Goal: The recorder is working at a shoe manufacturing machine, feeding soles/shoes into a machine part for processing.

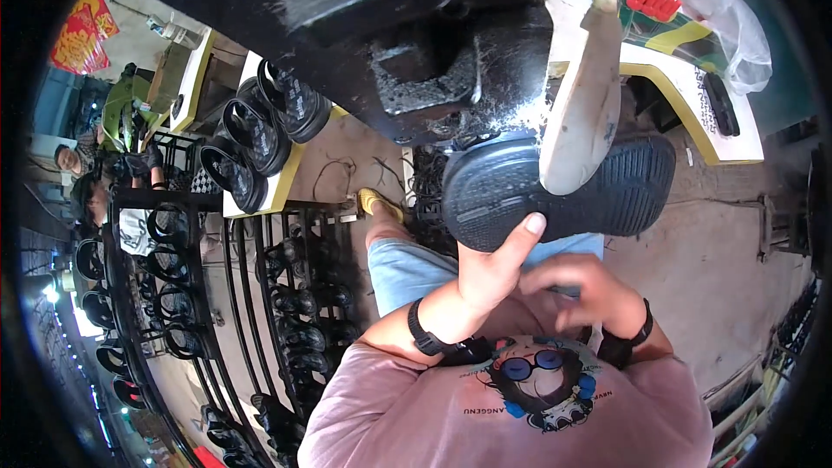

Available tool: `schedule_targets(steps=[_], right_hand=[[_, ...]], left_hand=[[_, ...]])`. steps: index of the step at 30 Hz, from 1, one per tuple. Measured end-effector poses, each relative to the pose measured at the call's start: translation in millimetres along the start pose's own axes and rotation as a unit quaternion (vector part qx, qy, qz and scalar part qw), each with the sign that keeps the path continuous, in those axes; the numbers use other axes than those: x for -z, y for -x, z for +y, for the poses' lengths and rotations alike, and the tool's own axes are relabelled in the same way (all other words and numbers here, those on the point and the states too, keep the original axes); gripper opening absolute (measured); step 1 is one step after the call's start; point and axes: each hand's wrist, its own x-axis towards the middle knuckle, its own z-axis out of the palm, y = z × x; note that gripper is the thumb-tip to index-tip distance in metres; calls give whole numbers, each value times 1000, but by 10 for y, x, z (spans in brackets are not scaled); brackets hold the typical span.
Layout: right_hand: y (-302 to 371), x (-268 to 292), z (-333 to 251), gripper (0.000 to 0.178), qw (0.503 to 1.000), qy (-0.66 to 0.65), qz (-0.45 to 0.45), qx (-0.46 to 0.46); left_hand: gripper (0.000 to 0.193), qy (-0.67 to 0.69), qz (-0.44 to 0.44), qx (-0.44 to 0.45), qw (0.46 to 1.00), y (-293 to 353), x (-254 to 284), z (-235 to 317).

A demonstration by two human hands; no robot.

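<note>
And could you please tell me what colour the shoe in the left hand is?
The shoe is black; it shows best in the head view.

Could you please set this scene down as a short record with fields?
Left hand: thumb on the sole of a black shoe
Right hand: blurred, near the shoe; grip unclear
Shoe: sole toward the camera, at the near edge of a black machine
White paddle-shaped piece: crosses in front of the sole; contact unclear
Left side: black sandals on a table; more on a black rack

Left grip [496, 270] extends its thumb [523, 236]; blurred right grip [591, 284] curls loosely.
</note>
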Motion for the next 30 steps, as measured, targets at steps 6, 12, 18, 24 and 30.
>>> schedule_targets(steps=[6,12,18,24,30], right_hand=[[115,69,700,78,756,-500,396,145],[-189,-60,645,71,810,-445,368,96],[-704,-557,423,61,806,-483,335,74],[-960,-459,228,57,891,-353,278,61],[-1173,-369,20,55,934,-247,240,96]], left_hand=[[43,114,59,0,992,85,245,-51],[61,173,94,-1,980,76,932,23],[90,169,-12,-97,981,-147,1376,643],[92,-401,63,-279,870,-470,1317,1555],[51,-482,-177,-122,849,-535,945,1329]])
